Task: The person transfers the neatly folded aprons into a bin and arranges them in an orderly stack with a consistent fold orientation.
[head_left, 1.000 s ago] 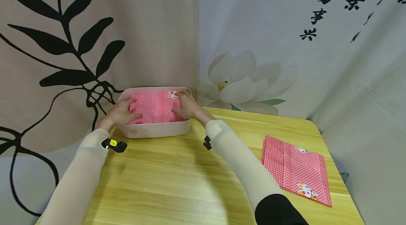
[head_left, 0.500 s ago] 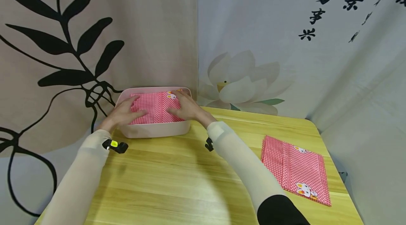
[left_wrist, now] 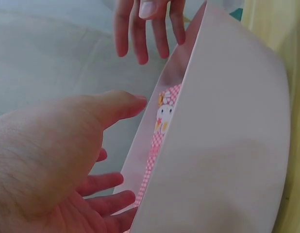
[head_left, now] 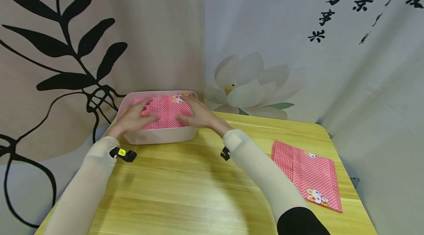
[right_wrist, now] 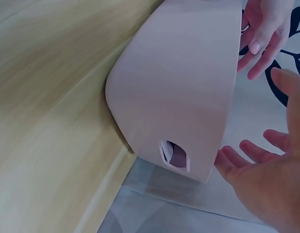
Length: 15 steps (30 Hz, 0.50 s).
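Observation:
A pale pink plastic basket stands at the back left of the table. In it lies a folded pink-and-white checked cloth with a rabbit print, seen partly in the left wrist view too. My left hand is over the basket's left part, fingers spread and thumb apart. Over the right end is my right hand, its fingers extended toward the rabbit print. The wrist views show both hands around the basket's rim with nothing gripped. Whether the fingertips touch the cloth cannot be seen.
A second folded checked cloth with rabbit prints lies on the right of the wooden table. Printed curtains hang close behind the table. The basket has a handle hole in its end wall.
My left hand has moved right, further over the cloth in the basket. The right hand has stayed nearly in place. The whole head view has shifted slightly.

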Tool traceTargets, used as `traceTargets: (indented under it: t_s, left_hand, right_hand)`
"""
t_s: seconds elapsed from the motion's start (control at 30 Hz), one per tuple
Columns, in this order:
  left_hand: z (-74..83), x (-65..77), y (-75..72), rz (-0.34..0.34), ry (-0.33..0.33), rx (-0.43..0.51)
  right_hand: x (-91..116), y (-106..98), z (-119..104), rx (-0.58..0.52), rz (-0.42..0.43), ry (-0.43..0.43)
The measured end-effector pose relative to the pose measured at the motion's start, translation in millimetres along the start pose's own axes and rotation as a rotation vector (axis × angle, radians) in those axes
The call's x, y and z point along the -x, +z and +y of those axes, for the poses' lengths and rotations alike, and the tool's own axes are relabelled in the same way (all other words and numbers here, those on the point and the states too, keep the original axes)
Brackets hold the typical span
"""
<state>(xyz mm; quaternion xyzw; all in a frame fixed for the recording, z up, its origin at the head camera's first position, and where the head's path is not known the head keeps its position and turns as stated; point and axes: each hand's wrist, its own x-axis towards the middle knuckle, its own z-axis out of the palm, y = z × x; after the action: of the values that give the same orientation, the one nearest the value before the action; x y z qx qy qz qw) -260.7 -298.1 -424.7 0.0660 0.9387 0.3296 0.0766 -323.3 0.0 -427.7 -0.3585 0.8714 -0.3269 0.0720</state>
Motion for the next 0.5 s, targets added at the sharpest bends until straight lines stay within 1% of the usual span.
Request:
traceTargets:
  t_s: [0.17, 0.37, 0.5]
  left_hand:
    - [7.0, 0.9, 3.5, 0.001, 0.016, 0.015]
    - [18.3, 1.6, 7.5, 0.007, 0.044, 0.026]
    - [25.0, 1.7, 10.5, 0.009, 0.059, 0.026]
  right_hand:
    - [11.3, -5.4, 1.2, -0.018, 0.006, -0.007]
    - [23.3, -10.7, 2.4, 0.026, 0.023, -0.023]
    - [31.2, -12.8, 4.8, 0.012, 0.028, -0.020]
